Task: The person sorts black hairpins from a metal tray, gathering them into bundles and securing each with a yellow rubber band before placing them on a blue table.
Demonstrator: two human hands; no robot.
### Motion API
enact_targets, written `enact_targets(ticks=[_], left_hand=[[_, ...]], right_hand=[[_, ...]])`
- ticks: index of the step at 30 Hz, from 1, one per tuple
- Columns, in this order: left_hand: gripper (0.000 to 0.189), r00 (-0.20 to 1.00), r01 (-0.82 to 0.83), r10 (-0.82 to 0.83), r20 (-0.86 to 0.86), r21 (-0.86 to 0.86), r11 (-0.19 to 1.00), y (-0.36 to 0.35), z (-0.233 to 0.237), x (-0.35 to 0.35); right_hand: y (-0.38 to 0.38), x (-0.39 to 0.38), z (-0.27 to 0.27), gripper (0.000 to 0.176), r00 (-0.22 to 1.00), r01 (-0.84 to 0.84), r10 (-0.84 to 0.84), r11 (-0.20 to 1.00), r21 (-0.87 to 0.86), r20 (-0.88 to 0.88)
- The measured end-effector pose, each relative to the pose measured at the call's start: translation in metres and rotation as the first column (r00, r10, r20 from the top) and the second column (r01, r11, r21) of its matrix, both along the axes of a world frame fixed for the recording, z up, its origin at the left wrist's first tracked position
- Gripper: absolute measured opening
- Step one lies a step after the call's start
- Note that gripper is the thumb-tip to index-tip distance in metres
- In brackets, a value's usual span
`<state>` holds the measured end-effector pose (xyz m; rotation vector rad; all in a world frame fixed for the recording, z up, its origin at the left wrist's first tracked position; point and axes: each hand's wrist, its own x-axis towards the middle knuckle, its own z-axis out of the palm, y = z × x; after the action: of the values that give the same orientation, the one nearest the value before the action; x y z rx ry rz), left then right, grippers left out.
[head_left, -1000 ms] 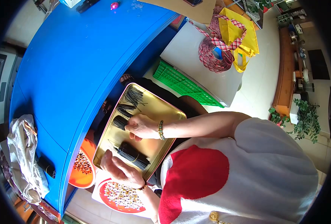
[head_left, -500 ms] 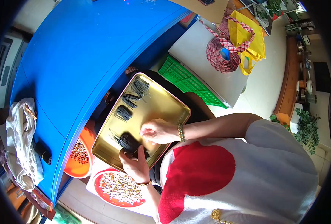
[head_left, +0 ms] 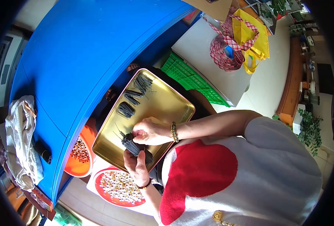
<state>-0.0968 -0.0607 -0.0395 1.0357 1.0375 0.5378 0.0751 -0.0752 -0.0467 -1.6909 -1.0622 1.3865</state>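
A gold metal tray (head_left: 167,107) rests on my lap. My left hand (head_left: 137,167) grips a thick bundle of black strands (head_left: 135,147) and holds it tilted above the tray's near edge. My right hand (head_left: 150,132), with a bead bracelet at the wrist, pinches at the top end of that same bundle. Three smaller black bundles (head_left: 131,98) lie in a row along the tray's far side, apart from both hands.
A blue table (head_left: 80,56) curves along the tray's far side. An orange bowl (head_left: 78,160) and a red bowl (head_left: 116,188) of small beads sit below on the left. A green crate (head_left: 191,81), a white surface and a yellow bag (head_left: 252,35) lie beyond.
My right hand left the small bundles and came back to the big bundle. My left hand closed on that bundle and lifted it off the tray.
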Motion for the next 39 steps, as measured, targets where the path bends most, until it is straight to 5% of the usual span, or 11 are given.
enact_targets(ticks=[6,9,12,16,21,25,39], left_hand=[[0.049,0.978,-0.018,0.033,0.204,-0.075,0.997,-0.002,0.005,0.009],[0.048,0.993,-0.023,0.035,0.115,-0.1,0.995,-0.005,0.006,0.01],[0.045,0.999,0.037,-0.036,0.033,-0.015,0.999,-0.007,0.003,0.011],[0.041,0.988,0.138,-0.117,-0.105,0.221,0.966,-0.006,0.003,0.015],[0.046,0.944,0.279,-0.206,-0.257,0.295,0.914,-0.004,0.003,0.013],[0.045,0.971,0.111,-0.039,-0.235,0.299,0.948,-0.007,0.007,0.024],[0.047,0.999,-0.023,0.026,-0.035,0.096,0.995,-0.009,0.003,0.021]], right_hand=[[-0.002,0.001,0.019,0.019,0.995,-0.005,0.013,0.997,0.081,-0.099],[-0.003,0.0,0.023,0.014,0.996,-0.018,0.037,0.974,0.226,-0.08],[-0.004,0.002,0.031,0.009,0.97,-0.158,0.109,0.962,0.224,0.218],[-0.008,0.004,0.025,0.009,0.972,-0.133,0.078,0.959,0.251,0.22],[-0.012,0.003,0.025,0.008,0.944,-0.14,0.078,0.975,0.175,0.319],[-0.013,-0.001,0.019,0.006,0.949,-0.034,-0.045,0.97,0.243,0.313],[-0.001,-0.004,0.016,0.009,0.964,0.066,-0.142,0.948,0.313,0.226]])
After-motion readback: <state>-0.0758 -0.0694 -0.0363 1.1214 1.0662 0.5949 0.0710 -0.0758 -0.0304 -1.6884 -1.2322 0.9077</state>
